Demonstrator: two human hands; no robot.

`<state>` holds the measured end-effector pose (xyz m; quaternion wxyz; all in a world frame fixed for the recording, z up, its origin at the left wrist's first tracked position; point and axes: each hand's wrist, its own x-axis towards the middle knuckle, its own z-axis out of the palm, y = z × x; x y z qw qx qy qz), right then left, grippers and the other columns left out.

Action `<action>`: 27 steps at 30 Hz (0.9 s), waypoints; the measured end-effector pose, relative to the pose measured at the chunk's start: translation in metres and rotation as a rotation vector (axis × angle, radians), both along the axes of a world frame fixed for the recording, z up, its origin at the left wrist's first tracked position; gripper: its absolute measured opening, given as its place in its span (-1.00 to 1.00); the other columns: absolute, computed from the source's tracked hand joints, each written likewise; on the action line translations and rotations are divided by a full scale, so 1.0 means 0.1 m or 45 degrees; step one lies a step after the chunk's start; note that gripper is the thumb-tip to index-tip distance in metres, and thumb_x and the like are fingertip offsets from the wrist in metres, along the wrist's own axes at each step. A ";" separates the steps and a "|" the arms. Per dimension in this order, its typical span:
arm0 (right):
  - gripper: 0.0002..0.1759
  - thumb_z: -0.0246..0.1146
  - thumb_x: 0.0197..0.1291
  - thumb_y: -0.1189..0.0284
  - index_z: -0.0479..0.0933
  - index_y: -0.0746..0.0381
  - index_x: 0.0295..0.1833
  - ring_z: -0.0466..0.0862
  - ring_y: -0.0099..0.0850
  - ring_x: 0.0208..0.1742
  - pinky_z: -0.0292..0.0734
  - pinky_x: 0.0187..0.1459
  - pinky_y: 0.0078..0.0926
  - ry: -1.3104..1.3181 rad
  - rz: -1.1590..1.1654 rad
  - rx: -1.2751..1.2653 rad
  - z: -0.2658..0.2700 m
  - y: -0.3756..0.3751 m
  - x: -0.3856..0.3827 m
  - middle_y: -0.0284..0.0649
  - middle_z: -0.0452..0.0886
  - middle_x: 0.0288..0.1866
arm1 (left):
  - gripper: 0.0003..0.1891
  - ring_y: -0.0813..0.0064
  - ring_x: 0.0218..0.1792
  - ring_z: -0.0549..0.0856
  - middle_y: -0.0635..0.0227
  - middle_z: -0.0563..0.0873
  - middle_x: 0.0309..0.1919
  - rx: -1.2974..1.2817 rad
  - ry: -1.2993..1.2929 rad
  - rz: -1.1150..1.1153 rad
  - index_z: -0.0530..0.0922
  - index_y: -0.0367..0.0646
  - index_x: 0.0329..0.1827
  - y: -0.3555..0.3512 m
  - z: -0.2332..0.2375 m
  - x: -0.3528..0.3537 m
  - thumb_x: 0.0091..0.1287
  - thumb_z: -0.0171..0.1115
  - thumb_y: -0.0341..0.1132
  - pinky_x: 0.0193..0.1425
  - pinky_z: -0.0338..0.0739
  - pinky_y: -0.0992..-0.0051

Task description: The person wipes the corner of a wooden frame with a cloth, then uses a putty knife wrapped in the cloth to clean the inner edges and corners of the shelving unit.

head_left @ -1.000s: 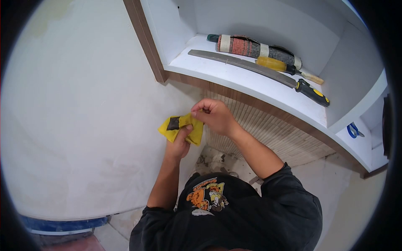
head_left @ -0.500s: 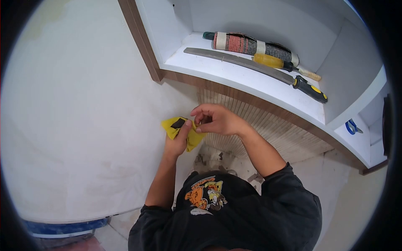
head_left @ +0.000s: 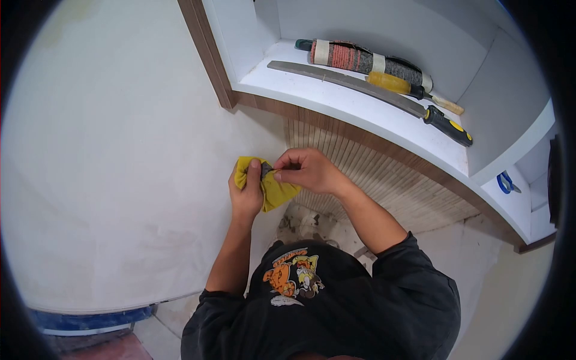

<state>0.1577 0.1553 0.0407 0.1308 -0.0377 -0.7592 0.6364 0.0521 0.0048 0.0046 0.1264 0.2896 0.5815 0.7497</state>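
Note:
A yellow cloth [head_left: 279, 193] is bunched in my left hand [head_left: 245, 191], with the thumb pressed over its top. Between the folds a dark grey piece [head_left: 266, 170] shows, thin and flat-looking. My right hand [head_left: 309, 172] is closed in a pinch at the right edge of this grey piece, thumb and index fingertips together just above the cloth. Part of the cloth hangs down to the right, below the right thumb.
On the white cabinet shelf [head_left: 366, 103] lie a long flat file [head_left: 348, 83] with a black and yellow handle, a yellow-handled tool [head_left: 389, 82] and a rolled striped bundle [head_left: 360, 60]. Blue-handled scissors [head_left: 505, 183] sit in a side compartment. A pale wall [head_left: 120, 168] stands to the left.
The cloth has been turned and refolded in my left hand, and its loose part spreads further right. The right fingers have closed at the grey piece. The view has shifted slightly.

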 end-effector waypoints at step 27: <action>-0.90 0.42 0.19 0.55 0.64 0.34 -0.30 0.65 -0.58 -0.34 0.56 -0.25 -0.59 0.001 -0.006 0.094 0.11 0.00 -0.22 -0.25 0.71 -0.36 | -0.70 0.54 -0.14 0.67 0.34 0.69 -0.20 -0.150 0.020 -0.241 0.55 -0.28 0.01 -0.09 0.14 0.01 0.30 0.44 -0.42 -0.04 0.61 0.50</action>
